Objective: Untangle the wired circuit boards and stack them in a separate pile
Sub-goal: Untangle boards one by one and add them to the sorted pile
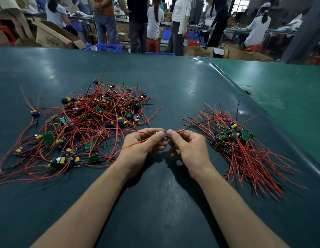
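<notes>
1. Both forearms are reaching forward from the bottom edge over the dark green tabletop (173,77), converging so that the two hands are meeting near the middle, knuckles almost touching; both wrists are sitting low, close to the surface.
2. The left hand (144,142) is curling palm-inward with its thumb on top; its thumb and forefinger are pinching a small wired circuit board (155,133), of which only a sliver is showing between the fingertips; the other fingers are folding under.
3. The right hand (187,143) is mirroring it, thumb and forefinger pinching the red wires (180,129) just beside the board; the remaining fingers are curling loosely beneath.
4. Red wires are trailing from the pinch both ways: one strand is running back across the left hand toward the tangled pile (87,126), others are running right toward the sorted pile (236,138).
5. The tangled pile is lying to the left of the hands, boards and red and black wires crossing every way; the sorted pile is lying to the right, well apart from it, boards bunched together and wires fanning toward the near edge.
6. People are standing and sitting at benches beyond the far edge, among cardboard boxes (53,35) and blue crates (109,47).
</notes>
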{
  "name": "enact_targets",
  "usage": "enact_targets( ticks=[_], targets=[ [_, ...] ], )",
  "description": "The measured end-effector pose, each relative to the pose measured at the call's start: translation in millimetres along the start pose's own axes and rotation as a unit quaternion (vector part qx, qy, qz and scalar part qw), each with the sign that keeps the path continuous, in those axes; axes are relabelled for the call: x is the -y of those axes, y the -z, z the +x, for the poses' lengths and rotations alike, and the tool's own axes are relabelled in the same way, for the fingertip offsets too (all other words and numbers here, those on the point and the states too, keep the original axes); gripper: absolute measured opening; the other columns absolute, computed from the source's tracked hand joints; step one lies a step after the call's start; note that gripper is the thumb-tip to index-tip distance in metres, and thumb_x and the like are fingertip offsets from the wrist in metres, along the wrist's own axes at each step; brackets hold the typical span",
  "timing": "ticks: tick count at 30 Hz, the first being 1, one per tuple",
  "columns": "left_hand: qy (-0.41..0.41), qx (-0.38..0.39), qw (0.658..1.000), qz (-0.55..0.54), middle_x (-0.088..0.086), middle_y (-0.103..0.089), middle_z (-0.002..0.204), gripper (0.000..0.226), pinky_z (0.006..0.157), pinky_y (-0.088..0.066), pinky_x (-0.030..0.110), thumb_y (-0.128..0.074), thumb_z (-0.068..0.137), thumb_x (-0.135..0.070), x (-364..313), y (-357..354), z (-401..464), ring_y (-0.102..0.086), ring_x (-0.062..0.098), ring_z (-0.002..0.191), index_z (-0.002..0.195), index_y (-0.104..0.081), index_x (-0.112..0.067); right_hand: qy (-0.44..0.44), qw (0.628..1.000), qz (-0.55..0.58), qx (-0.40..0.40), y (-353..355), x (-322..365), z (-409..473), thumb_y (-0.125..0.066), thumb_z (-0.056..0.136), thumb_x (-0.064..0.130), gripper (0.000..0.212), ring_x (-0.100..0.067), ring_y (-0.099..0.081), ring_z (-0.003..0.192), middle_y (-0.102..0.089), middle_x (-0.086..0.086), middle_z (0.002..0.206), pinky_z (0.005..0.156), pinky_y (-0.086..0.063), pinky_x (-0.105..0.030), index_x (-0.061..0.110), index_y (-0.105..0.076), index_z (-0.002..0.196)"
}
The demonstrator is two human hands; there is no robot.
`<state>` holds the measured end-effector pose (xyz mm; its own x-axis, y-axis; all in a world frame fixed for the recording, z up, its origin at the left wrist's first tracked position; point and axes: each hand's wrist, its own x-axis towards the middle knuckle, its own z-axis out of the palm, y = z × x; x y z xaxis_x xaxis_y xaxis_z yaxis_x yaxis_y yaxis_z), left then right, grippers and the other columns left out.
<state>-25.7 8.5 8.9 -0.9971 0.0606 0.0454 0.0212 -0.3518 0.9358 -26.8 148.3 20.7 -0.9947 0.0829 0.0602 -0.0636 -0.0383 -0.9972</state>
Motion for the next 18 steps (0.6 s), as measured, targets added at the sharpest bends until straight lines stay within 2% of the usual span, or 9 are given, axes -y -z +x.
enact_targets(
  ticks=[3,5,10,13,18],
  targets=[
    [-0.004,-0.007,1.000,0.000,0.009,-0.074,0.084,0.027,0.074,-0.057,0.022,-0.072,0.071,-0.018,2,-1,0,-0.070,0.016,0.077,0.096,-0.071,-0.007,-0.032,0.999,0.033,-0.023,1,2,3,-0.074,0.086,0.015,0.021,-0.007,-0.053,0.043,-0.063,0.001,0.054,0.040,-0.043,-0.019,0.013,-0.070,0.066],
    [-0.002,-0.008,1.000,-0.007,0.008,-0.074,0.085,0.024,0.077,-0.057,0.023,-0.072,0.071,-0.018,2,0,1,-0.070,0.017,0.079,0.094,-0.072,-0.009,-0.073,0.992,0.097,-0.022,1,4,4,-0.074,0.085,0.014,0.016,-0.006,-0.052,0.044,-0.062,0.001,0.054,0.040,-0.041,-0.016,0.011,-0.069,0.070],
    [-0.002,0.011,0.997,-0.078,0.007,-0.073,0.082,0.022,0.073,-0.056,0.021,-0.068,0.075,-0.012,-1,-1,3,-0.070,0.014,0.076,0.096,-0.070,-0.004,-0.159,0.952,0.257,0.046,2,6,5,-0.066,0.088,0.021,0.024,-0.004,-0.052,0.045,-0.060,0.001,0.057,0.039,-0.038,-0.013,0.011,-0.075,0.068],
    [-0.002,0.005,0.996,-0.084,0.006,-0.072,0.077,0.020,0.070,-0.056,0.020,-0.068,0.075,-0.011,-3,-3,2,-0.069,0.012,0.072,0.092,-0.070,-0.004,-0.148,0.959,0.240,0.042,1,5,8,-0.064,0.090,0.021,0.030,-0.004,-0.051,0.045,-0.060,0.002,0.057,0.039,-0.037,-0.013,0.013,-0.077,0.063],
    [0.005,-0.030,0.996,-0.087,0.006,-0.071,0.074,0.022,0.065,-0.055,0.019,-0.069,0.073,-0.012,-4,-5,3,-0.068,0.012,0.067,0.092,-0.070,-0.002,-0.103,0.966,0.227,-0.060,3,4,12,-0.065,0.092,0.017,0.024,-0.003,-0.044,0.042,-0.057,0.004,0.053,0.036,-0.030,-0.013,0.009,-0.071,0.070]
  ],
)
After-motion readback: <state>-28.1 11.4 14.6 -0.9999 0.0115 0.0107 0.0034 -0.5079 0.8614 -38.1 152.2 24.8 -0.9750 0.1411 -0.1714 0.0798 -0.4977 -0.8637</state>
